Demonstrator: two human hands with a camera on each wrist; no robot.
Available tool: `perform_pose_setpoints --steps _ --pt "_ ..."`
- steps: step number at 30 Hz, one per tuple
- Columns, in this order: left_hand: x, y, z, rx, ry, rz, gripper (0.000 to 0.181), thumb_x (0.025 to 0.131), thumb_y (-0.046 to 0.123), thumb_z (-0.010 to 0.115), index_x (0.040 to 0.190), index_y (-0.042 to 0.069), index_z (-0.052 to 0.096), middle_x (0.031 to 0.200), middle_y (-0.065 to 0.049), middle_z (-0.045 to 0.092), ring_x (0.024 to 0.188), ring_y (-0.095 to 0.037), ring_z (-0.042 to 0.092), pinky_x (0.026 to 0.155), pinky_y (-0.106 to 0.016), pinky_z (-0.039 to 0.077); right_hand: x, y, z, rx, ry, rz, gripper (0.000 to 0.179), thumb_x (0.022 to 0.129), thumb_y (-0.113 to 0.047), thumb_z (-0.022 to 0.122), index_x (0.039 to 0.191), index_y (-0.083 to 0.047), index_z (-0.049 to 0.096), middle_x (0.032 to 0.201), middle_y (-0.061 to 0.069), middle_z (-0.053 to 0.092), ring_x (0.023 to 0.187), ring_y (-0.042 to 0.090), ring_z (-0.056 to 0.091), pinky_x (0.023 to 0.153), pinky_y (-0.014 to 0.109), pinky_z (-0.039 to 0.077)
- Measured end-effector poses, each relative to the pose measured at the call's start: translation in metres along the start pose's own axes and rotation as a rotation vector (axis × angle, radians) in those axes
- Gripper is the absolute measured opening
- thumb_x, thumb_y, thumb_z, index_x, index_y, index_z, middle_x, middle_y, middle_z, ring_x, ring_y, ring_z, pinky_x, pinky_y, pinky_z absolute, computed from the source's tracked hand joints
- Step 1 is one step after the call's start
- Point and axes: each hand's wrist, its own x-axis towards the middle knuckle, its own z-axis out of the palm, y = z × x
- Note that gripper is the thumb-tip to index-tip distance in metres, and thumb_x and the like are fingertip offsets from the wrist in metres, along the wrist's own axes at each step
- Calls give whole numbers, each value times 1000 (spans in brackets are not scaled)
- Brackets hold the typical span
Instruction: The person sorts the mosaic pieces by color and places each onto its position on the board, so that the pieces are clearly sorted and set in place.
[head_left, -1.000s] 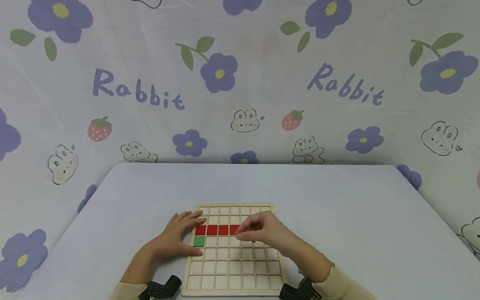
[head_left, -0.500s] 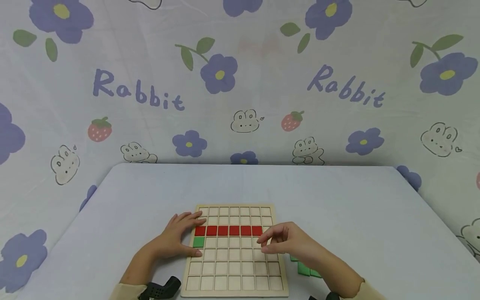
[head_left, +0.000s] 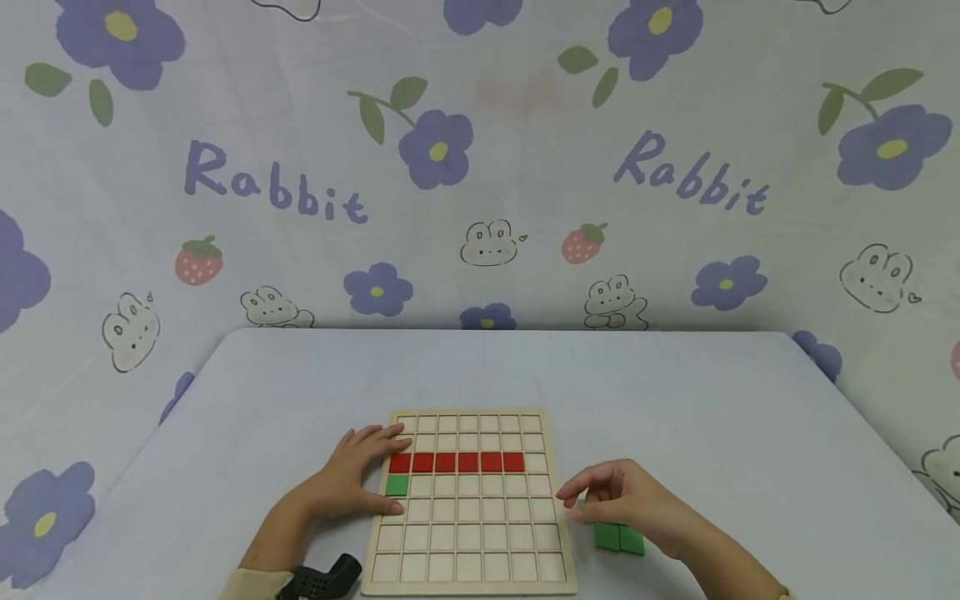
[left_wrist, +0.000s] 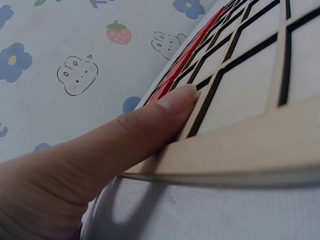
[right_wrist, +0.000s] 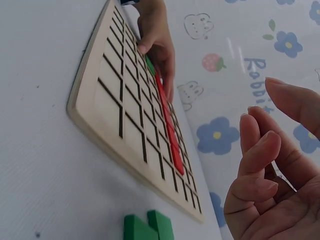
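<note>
A square wooden grid board (head_left: pixel 468 533) lies on the table. Several red tiles (head_left: pixel 457 462) form a row across its third line of cells from the back. One green tile (head_left: pixel 397 484) sits just below that row's left end. My left hand (head_left: pixel 341 475) rests on the board's left side, fingers spread. Its thumb (left_wrist: pixel 150 120) lies straight over the frame. Over the table, just right of the board, hovers my right hand (head_left: pixel 630 500), loosely curled with thumb and fingertips apart. Nothing shows between them in the right wrist view. Loose green tiles (head_left: pixel 620 538) lie beneath it, partly hidden.
A white table (head_left: pixel 480 367) carries everything. Behind it hangs a patterned cloth (head_left: pixel 525 183) with flowers, rabbits and strawberries. A black wrist device (head_left: pixel 322 577) sits on the left wrist near the board's front left corner.
The right hand has moved right from the red row to beside the board, near the green tiles. The red row's right end and the green tiles are now uncovered. The left hand stayed still.
</note>
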Motion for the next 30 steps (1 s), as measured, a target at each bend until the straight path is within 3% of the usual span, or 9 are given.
perform_pose_setpoints --steps 18,30 --pt "0 -3 2 -4 2 -9 87 63 51 80 137 18 47 151 -7 33 139 -38 20 112 -62 2 -29 23 -21 29 38 77 34 86 -18 65 113 2 63 92 -7 69 75 5 55 68 22 48" --pt "0 -1 2 -3 8 0 86 64 50 80 136 16 48 150 -8 34 139 -39 21 111 -63 2 -46 40 -27 45 29 72 33 89 -15 61 117 1 61 100 -7 67 76 3 54 72 22 50"
